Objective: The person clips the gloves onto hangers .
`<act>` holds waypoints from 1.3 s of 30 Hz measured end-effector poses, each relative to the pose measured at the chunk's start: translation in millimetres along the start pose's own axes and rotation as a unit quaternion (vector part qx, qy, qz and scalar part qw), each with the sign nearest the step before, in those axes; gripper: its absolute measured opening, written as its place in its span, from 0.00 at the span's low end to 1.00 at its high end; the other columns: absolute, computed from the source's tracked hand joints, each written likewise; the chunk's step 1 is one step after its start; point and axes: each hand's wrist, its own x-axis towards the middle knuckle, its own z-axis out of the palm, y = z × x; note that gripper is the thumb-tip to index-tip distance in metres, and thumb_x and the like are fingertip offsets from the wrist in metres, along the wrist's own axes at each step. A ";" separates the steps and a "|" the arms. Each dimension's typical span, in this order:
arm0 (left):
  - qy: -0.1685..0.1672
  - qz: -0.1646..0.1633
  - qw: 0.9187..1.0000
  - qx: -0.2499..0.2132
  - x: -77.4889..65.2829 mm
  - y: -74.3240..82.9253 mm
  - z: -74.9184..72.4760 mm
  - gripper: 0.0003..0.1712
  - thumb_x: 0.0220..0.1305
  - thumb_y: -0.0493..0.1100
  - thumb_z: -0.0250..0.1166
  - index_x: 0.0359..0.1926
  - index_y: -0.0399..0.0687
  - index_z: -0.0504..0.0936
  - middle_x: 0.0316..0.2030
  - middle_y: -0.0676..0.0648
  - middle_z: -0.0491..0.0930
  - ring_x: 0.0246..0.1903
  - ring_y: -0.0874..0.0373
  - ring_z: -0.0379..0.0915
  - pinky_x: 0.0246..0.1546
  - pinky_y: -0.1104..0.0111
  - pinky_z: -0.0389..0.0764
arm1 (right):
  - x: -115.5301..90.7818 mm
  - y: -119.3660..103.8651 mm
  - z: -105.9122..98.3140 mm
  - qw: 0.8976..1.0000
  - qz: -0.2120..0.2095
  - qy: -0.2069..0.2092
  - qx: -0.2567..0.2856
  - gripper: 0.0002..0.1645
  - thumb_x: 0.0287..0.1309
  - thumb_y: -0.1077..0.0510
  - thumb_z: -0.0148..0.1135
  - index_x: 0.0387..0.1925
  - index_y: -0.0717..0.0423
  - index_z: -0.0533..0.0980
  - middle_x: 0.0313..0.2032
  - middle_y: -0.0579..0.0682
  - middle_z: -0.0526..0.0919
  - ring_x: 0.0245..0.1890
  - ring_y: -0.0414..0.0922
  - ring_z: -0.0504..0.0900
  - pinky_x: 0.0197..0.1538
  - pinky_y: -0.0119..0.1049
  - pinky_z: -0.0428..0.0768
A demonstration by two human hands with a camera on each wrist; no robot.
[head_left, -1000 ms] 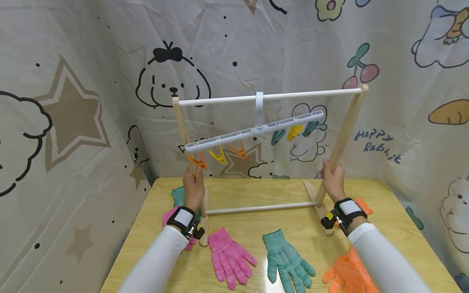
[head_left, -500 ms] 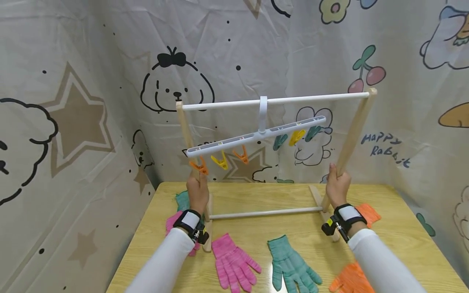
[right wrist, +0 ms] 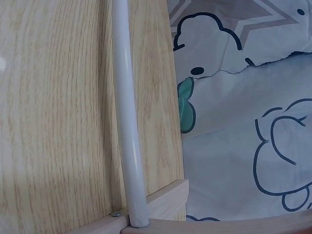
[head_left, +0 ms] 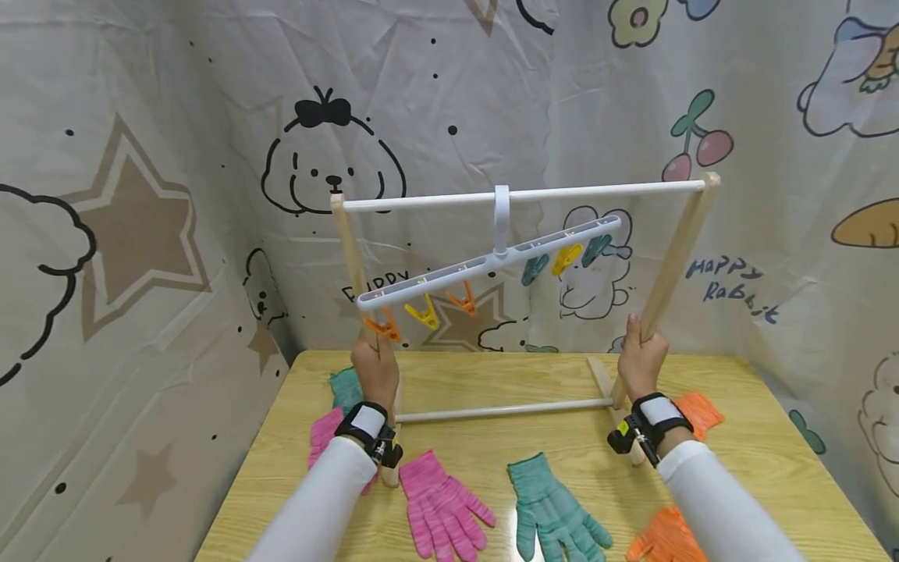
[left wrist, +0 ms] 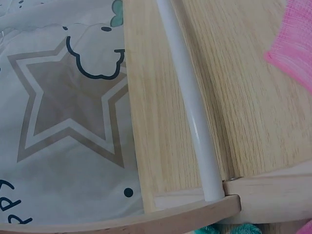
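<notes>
A wooden drying rack (head_left: pixel 674 257) with white crossbars stands on the table. My left hand (head_left: pixel 375 367) grips its left post, and my right hand (head_left: pixel 642 361) holds the right post with the thumb pointing up. From the top bar hangs a pale clip hanger (head_left: pixel 485 261), slanting with its left end lower. Orange, yellow and teal clothespins dangle from it; an orange clothespin (head_left: pixel 382 325) is just above my left hand. The rack's lower white bar (left wrist: pixel 195 117) crosses the left wrist view and meets the wooden foot. Neither hand shows in the wrist views.
In front of the rack lie a pink glove (head_left: pixel 445 507), a teal glove (head_left: pixel 558 511) and an orange glove (head_left: pixel 667 535). More gloves lie by the feet: teal (head_left: pixel 344 388) and pink (head_left: pixel 325 434) at left, orange (head_left: pixel 698 412) at right. A printed curtain (head_left: pixel 449 94) surrounds the wooden table (head_left: pixel 492 378).
The head view has shifted slightly. Both hands keep their hold on the posts, and the rack, hanger and gloves look unchanged in relation to one another.
</notes>
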 end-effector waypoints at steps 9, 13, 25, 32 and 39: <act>0.018 -0.012 1.000 0.001 0.4 -2.6 3.3 0.17 0.77 0.43 0.53 0.40 0.32 0.79 0.22 0.42 0.73 0.23 0.54 0.64 0.27 0.65 0.66 | 0.2 2.3 3.4 1.000 -0.009 0.015 -0.006 0.23 0.73 0.59 0.56 0.21 0.69 0.70 0.12 0.32 0.67 0.13 0.26 0.64 0.18 0.20 0.61; 0.026 -0.011 1.000 0.000 -0.3 -5.6 4.7 0.16 0.76 0.41 0.53 0.40 0.32 0.80 0.24 0.41 0.76 0.23 0.55 0.65 0.28 0.66 0.68 | 2.3 8.1 3.3 1.000 -0.009 0.014 -0.012 0.23 0.73 0.59 0.55 0.19 0.65 0.69 0.11 0.33 0.67 0.12 0.26 0.64 0.17 0.21 0.60; 0.047 -0.011 0.999 -0.006 1.5 -2.2 8.9 0.15 0.74 0.40 0.56 0.35 0.31 0.79 0.21 0.44 0.73 0.23 0.54 0.66 0.26 0.69 0.67 | 8.5 22.9 4.9 1.000 -0.016 0.021 -0.009 0.24 0.73 0.59 0.55 0.17 0.54 0.67 0.10 0.30 0.66 0.11 0.26 0.63 0.16 0.23 0.60; 0.042 -0.007 0.999 -0.011 2.6 -1.7 9.3 0.18 0.76 0.44 0.55 0.35 0.31 0.78 0.21 0.44 0.72 0.23 0.55 0.65 0.26 0.69 0.67 | 1.4 2.5 3.8 1.000 -0.009 0.016 -0.004 0.22 0.73 0.60 0.54 0.18 0.55 0.67 0.11 0.31 0.66 0.12 0.25 0.63 0.16 0.20 0.59; 0.043 0.000 0.999 -0.009 3.9 -1.9 10.2 0.18 0.76 0.43 0.55 0.34 0.31 0.77 0.23 0.44 0.73 0.23 0.56 0.66 0.26 0.72 0.65 | 3.1 8.1 2.8 1.000 0.011 0.007 -0.024 0.21 0.75 0.56 0.53 0.22 0.58 0.68 0.12 0.32 0.65 0.12 0.25 0.61 0.17 0.24 0.61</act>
